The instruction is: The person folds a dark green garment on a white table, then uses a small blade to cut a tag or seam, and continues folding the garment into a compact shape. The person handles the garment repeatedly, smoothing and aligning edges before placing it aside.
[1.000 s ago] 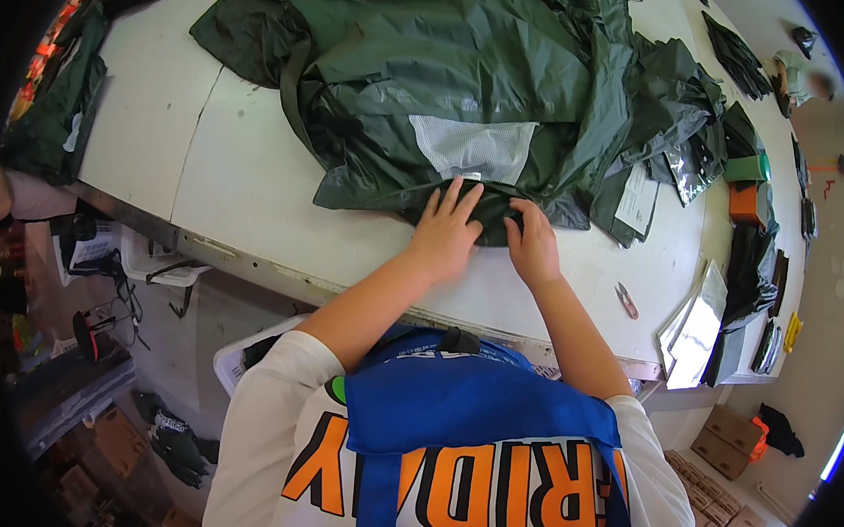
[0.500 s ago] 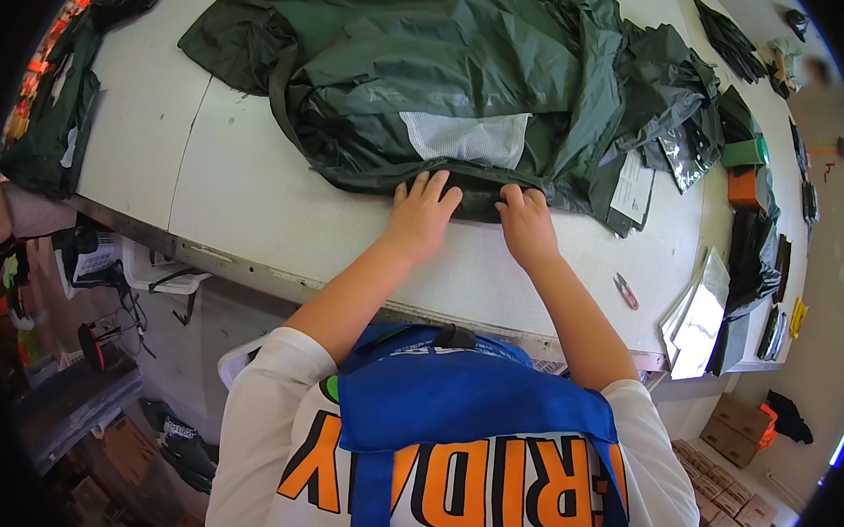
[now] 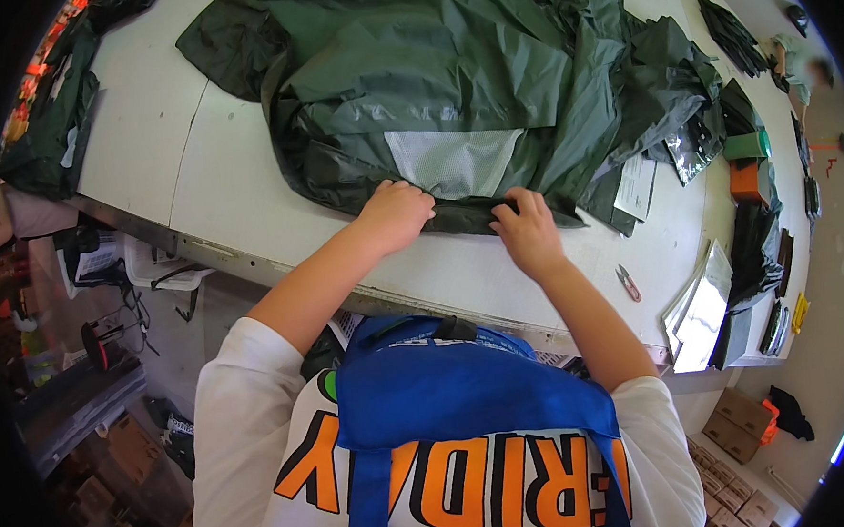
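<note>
A dark green rain jacket [image 3: 431, 72], shiny and creased, lies spread over the white table. A white mesh panel [image 3: 455, 157] shows near its front edge. My left hand [image 3: 396, 215] is closed on the jacket's near hem, just below the mesh, with its fingertips partly hidden in the fabric. To its right, my right hand [image 3: 530, 234] pinches the same hem between thumb and fingers. Between the two hands the hem forms a narrow folded band along the tabletop.
Red-handled thread snips [image 3: 629, 284] lie right of my right hand. Beyond them are clear plastic bags [image 3: 699, 311], a white paper sheet [image 3: 636, 185], and a green and orange box [image 3: 747, 180]. More dark green garments [image 3: 53, 140] hang over the table's far left end. The table edge [image 3: 250, 263] runs in front of me.
My left hand has moved left and slightly nearer along the hem; my right hand has shifted slightly nearer. The mesh panel and near fabric have slid left and toward me.
</note>
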Tool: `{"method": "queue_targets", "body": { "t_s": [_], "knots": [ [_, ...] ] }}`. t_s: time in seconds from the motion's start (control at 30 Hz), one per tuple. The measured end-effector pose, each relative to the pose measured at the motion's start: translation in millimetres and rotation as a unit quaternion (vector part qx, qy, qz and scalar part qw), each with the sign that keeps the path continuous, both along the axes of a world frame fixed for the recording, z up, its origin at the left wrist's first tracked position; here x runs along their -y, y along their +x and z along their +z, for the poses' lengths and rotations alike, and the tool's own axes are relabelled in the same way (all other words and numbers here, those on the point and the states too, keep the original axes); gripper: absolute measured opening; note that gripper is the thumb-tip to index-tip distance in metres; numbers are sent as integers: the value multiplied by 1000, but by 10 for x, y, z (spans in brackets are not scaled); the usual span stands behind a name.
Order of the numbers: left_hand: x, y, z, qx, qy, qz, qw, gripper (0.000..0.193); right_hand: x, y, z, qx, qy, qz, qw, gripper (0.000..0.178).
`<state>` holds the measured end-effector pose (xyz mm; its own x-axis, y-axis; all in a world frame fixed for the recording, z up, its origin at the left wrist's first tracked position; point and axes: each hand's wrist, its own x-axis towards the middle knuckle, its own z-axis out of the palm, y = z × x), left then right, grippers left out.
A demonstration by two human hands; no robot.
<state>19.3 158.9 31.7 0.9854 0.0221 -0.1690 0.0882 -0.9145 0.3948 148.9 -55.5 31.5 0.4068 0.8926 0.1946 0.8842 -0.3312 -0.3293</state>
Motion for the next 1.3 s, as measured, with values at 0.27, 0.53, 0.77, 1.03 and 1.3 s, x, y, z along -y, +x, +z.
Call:
{"method": "queue_targets", "body": {
  "t_s": [0.27, 0.53, 0.77, 1.03, 1.3],
  "knots": [
    [1028, 380, -227, 192, -60, 47, 978, 9, 45, 107, -174, -170, -17, -110, 979, 32],
    [1154, 492, -177, 93, 23, 72, 993, 11, 544, 316, -165, -143, 7, -86, 986, 23],
    [1045, 569, 12, -23, -204, 160, 965, 20, 464, 212, 68, -160, 78, -38, 983, 16],
    [842, 437, -3, 46, -237, 146, 959, 16, 501, 202, 108, -187, 116, -73, 973, 14],
    [-254, -264, 340, 120, 21, 224, 967, 10, 918, 506, 100, -187, 120, -228, 948, 9]
  ]
}}
